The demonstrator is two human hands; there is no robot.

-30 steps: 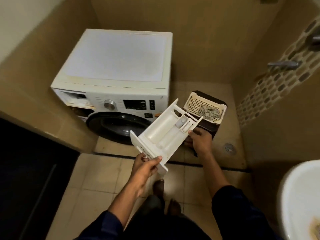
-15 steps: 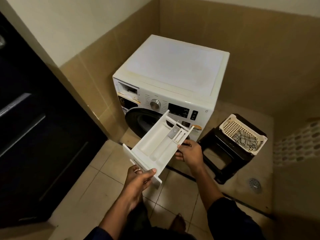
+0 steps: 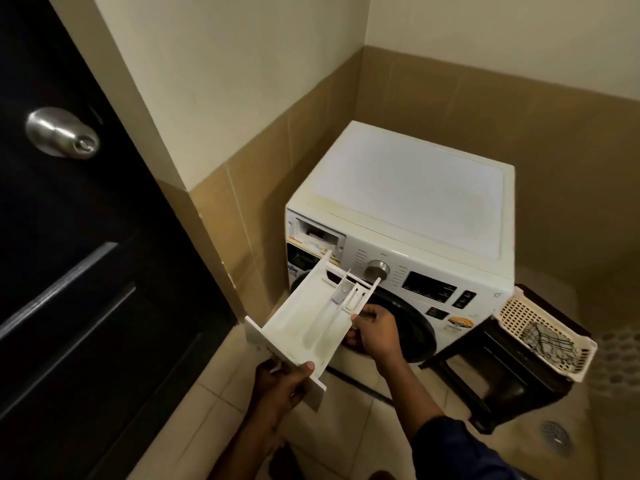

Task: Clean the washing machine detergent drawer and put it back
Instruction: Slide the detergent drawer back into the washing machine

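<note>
Detergent drawer [image 3: 313, 315] held in air, back end aimed at open drawer slot [image 3: 318, 237] of washing machine [image 3: 408, 230], likely lining up for reinsertion. Left hand [image 3: 280, 386] grips front panel; right hand [image 3: 375, 336] pinches side wall, steadying.

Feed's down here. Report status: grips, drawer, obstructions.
Both busy: left grip pinching drawer front, right grip on its side. Drawer out, back end pointed at open slot. Nothing seen blocking slot.

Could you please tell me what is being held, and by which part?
The detergent drawer: the left hand grips its front panel, and the right hand holds its right side wall, towards the rear.
</note>
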